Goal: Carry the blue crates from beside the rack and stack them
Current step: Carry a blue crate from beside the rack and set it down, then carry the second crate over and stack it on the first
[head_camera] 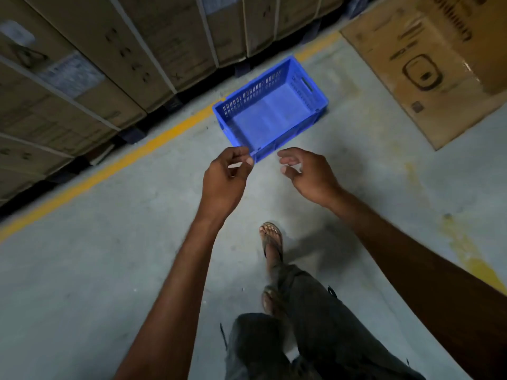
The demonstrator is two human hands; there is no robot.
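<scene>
A smooth blue plastic crate point(270, 109) sits on matt concrete floor point(96, 256) beside strapped cardboard boxes point(90, 64).

Near corner of crate point(270, 111) hidden behind left hand point(223, 178), contact unclear, stacked boxes point(90, 78) cut off top and left, labels point(70, 74) blurred, carton point(428, 67) cut by right edge

No text legible to you: print on the flattened brown cardboard box point(428, 64) and the white carton labels point(71, 74) is blurred.
</scene>
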